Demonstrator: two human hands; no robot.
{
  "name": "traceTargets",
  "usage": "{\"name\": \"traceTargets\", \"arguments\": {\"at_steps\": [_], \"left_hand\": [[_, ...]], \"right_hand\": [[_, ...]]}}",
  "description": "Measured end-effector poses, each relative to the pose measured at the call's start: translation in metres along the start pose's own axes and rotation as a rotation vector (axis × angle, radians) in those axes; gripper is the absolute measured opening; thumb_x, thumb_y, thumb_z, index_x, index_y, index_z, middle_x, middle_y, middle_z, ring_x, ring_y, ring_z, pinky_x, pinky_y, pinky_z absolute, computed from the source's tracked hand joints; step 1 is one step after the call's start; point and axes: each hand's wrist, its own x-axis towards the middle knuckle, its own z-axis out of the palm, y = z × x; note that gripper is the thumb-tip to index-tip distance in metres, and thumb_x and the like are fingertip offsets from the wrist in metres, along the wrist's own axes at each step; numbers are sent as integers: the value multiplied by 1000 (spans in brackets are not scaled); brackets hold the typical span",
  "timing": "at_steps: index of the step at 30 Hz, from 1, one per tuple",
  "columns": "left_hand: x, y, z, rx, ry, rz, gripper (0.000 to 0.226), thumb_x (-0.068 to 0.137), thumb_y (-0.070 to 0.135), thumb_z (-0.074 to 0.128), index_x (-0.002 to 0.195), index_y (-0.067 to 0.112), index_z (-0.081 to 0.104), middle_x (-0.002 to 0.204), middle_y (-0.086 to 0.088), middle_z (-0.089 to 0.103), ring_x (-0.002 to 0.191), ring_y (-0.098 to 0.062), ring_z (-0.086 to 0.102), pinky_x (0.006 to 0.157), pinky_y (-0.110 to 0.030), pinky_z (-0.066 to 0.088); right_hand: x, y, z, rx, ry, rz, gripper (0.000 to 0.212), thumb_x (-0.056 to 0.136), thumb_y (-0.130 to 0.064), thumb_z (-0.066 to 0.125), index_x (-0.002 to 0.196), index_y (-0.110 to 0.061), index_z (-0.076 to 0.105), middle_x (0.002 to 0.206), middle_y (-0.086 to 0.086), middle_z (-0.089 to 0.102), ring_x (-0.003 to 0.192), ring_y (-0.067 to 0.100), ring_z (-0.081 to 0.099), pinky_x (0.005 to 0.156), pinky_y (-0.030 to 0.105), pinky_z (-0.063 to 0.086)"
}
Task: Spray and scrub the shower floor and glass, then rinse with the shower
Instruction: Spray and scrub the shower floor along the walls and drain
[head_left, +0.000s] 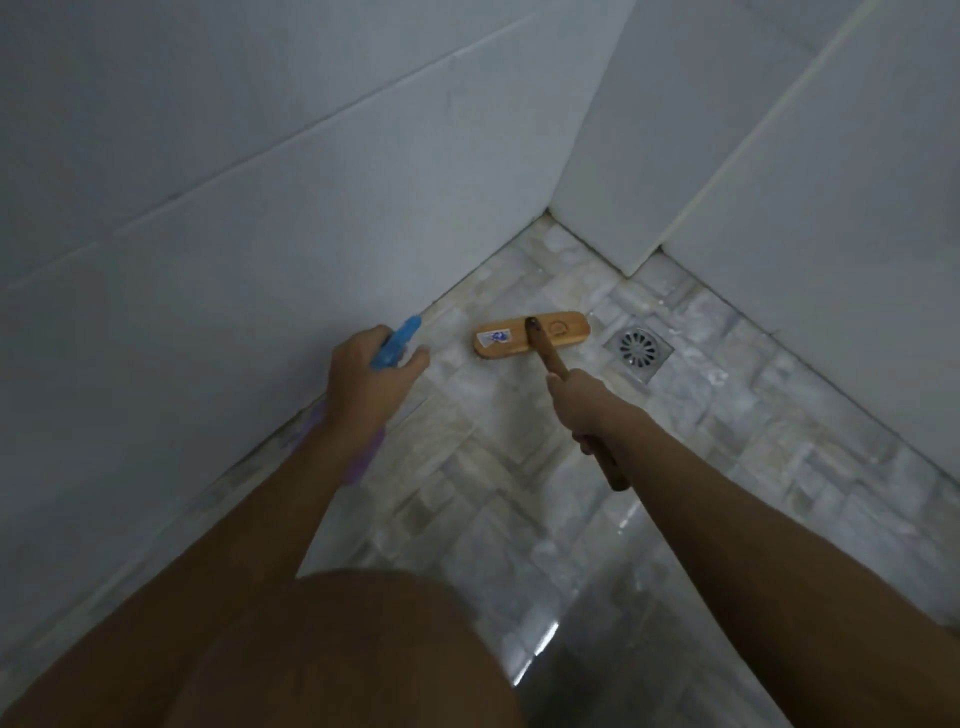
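A wooden scrub brush head (531, 334) lies flat on the mosaic shower floor (519, 499) near the far corner. Its brown handle runs back toward me, and my right hand (579, 402) grips that handle a short way behind the head. My left hand (366, 382) holds a spray bottle (397, 344) with a blue nozzle pointing toward the base of the left wall; its purple body shows under my wrist. The bottle hangs above the floor, left of the brush.
A round metal drain (638, 351) sits just right of the brush head. Grey tiled walls (260, 208) close in on the left and right and meet at the far corner. My knee (363, 649) fills the lower middle. The floor looks wet and shiny.
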Motion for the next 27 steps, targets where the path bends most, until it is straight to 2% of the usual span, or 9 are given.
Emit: {"name": "traceTargets", "arguments": {"at_steps": [2,5,8,12,17,22,27], "left_hand": [[21,11,15,-31,-57,61,39,78,40,75,68,6,58,63,-7,61,58,-27,61,56,-39,51],[45,28,35,-46,-100,129,34,79,30,80,67,7,57,60,-2,57,52,-19,53,55,-33,48],[63,39,57,-4,-97,157,33,79,23,80,60,8,57,54,-1,53,49,-14,48,52,-29,43],[79,40,69,25,-70,153,38,82,23,78,57,14,51,50,4,44,46,-12,41,49,-32,39],[105,34,74,47,57,336,36,87,23,69,59,11,51,52,-4,48,46,-24,45,47,-38,41],[109,33,82,51,102,401,32,91,19,69,64,8,57,56,-5,52,49,-21,47,49,-33,39],[108,31,83,60,121,421,29,91,17,69,66,7,59,58,-5,52,49,-21,48,49,-31,40]], "right_hand": [[5,8,-14,28,10,46,46,106,-46,30,119,-6,47,92,18,61,54,27,57,47,35,52],[7,5,-28,13,10,76,45,107,-47,29,119,-7,47,89,15,61,53,25,56,45,34,52],[7,12,-34,41,-4,108,44,106,-48,29,122,-11,46,93,13,61,58,23,56,45,31,49],[0,35,-36,37,-7,130,43,106,-49,31,122,-13,47,96,8,58,64,20,58,40,27,45],[12,44,-49,13,-39,120,38,107,-47,32,120,-14,47,92,4,57,63,16,59,38,24,43],[68,4,-76,-15,5,27,42,108,-44,32,129,-11,45,88,9,59,57,20,58,41,26,45],[120,-42,-97,-30,37,-27,45,107,-47,30,129,-11,45,94,12,60,66,24,59,54,33,52]]}}
